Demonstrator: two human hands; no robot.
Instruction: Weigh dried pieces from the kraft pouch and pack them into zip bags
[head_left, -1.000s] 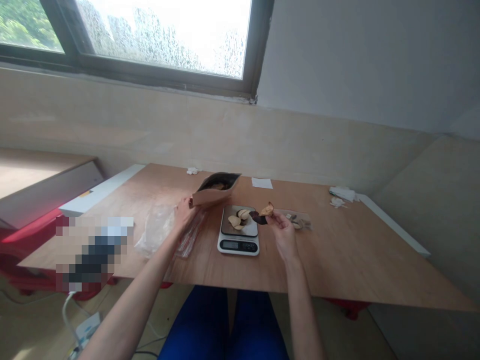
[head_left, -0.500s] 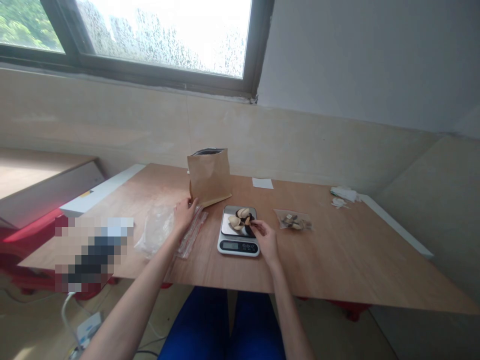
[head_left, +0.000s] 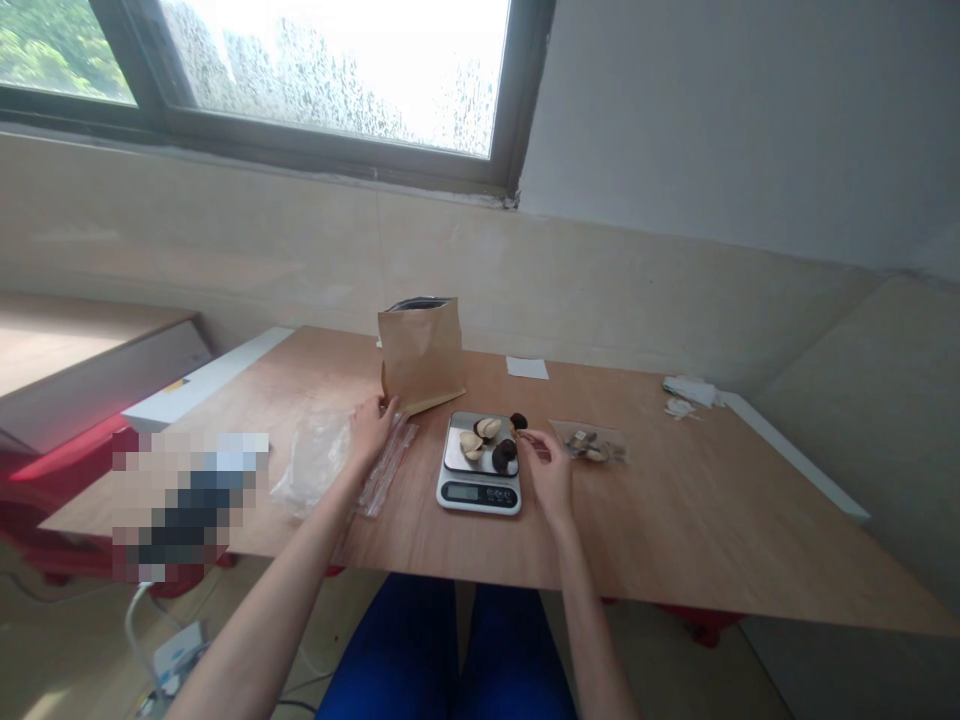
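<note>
My left hand [head_left: 371,432] rests on the wooden table, fingers at a clear plastic strip [head_left: 388,465] and just below a standing kraft paper pouch [head_left: 420,355]. A clear plastic bag [head_left: 313,462] lies under its left side. My right hand [head_left: 549,472] is beside a digital kitchen scale [head_left: 478,492], its fingers apart, with nothing visible in them. On the steel pan are pale shell-like pieces [head_left: 472,446] and dark pieces [head_left: 504,456]. One dark piece [head_left: 517,421] sits at the pan's far edge. A small clear bag of pieces [head_left: 592,443] lies to the right.
The plywood table [head_left: 690,510] has a white slip of paper [head_left: 527,369] at the back and white tissue scraps [head_left: 688,392] at the far right. A pixelated patch [head_left: 187,505] covers its left end. A cable and a white plug box [head_left: 176,650] lie on the floor below.
The kraft pouch went from tilted in my left hand to standing on the table. Dark pieces now lie on the scale, and my right hand has moved off it to the right.
</note>
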